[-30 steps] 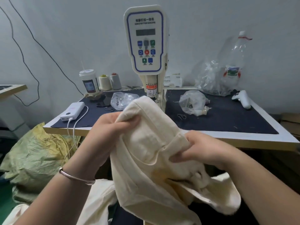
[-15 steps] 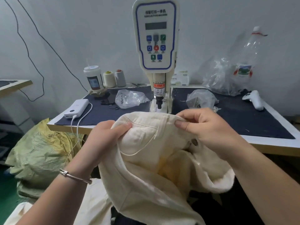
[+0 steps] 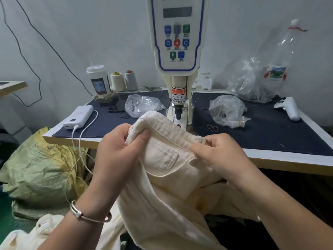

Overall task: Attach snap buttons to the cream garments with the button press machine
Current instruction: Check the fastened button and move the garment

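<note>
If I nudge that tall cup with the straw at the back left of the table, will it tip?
Probably yes. The cup is tall and narrow, and it stands on a crumpled wad rather than the flat mat. How full it is cannot be seen, so its weight is uncertain.

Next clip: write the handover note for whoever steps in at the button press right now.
Left hand pinches the waistband end of the cream garment; right hand grips the same band further along.
The garment is held up in front of the button press machine, its band edge just short of the punch.
No snap visible on this band yet.
Left: slide the band under the punch, press, then carry on with the cream pile below.
</note>
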A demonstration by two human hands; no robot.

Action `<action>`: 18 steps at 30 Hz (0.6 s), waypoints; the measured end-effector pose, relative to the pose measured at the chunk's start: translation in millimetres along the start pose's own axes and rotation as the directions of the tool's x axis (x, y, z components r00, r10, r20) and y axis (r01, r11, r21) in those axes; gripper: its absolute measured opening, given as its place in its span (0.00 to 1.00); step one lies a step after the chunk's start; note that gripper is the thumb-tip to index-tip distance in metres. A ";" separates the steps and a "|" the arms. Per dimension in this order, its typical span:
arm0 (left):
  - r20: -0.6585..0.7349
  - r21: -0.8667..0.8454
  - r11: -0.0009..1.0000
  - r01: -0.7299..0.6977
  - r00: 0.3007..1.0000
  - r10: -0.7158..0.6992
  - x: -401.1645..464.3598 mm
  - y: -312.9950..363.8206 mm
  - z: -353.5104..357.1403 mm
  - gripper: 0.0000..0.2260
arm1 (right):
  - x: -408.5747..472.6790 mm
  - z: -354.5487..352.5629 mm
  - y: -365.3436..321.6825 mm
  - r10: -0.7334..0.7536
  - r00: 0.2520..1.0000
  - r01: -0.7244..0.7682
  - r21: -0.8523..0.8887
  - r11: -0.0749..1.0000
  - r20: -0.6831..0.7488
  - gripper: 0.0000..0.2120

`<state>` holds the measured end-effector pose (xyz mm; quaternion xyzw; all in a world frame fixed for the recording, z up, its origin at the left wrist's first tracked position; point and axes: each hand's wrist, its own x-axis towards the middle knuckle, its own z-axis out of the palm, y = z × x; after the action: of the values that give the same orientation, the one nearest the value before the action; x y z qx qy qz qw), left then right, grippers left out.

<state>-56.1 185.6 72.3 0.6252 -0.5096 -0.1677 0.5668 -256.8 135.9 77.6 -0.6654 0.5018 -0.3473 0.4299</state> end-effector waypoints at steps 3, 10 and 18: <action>0.001 0.044 0.999 0.026 1.000 -0.026 7.7 -10.6 -2.7 0.17 | 1.7 -7.5 1.9 0.018 0.992 -0.014 -0.033 0.999 0.127 0.18; 0.051 0.343 0.930 0.133 0.986 -0.160 25.6 -33.1 -1.1 0.10 | 13.0 -12.9 9.1 0.031 0.911 -0.184 0.337 0.923 0.411 0.05; 0.374 0.264 0.798 -0.542 0.820 0.434 5.8 -13.5 22.7 0.31 | 29.9 -10.1 8.1 -0.122 0.914 -0.046 0.397 0.916 0.388 0.04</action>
<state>-65.5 166.4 55.7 0.5310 -0.7550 -0.0095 0.3846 -261.2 103.7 75.0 -0.6310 0.3073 -0.3054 0.6435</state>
